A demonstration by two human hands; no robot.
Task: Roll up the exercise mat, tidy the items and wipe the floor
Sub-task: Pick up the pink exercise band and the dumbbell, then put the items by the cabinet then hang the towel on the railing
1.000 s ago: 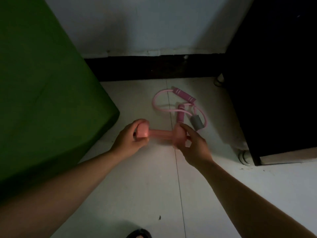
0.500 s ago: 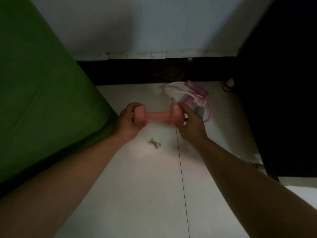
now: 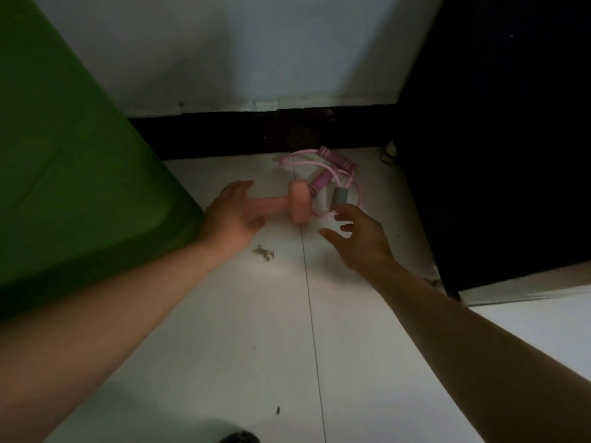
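A pink dumbbell (image 3: 292,204) lies low over the white floor, its right head close to a pink resistance band (image 3: 323,175) with purple foam handles and a grey piece. My left hand (image 3: 228,219) holds the dumbbell's left end, fingers over the top and thumb beneath, hiding that head. Just right of the dumbbell and apart from it, my right hand (image 3: 356,239) is open with fingers spread. I cannot tell whether the dumbbell rests on the floor.
A large green surface (image 3: 80,187) fills the left side. Dark black furniture (image 3: 495,139) stands at the right. A black skirting board (image 3: 256,132) runs under the white wall. A small clump of debris (image 3: 263,252) lies on the floor tiles below my left hand.
My right hand has let go of the dumbbell's right head and drawn back, open. The dumbbell has moved toward the pink band, still held by my left hand.
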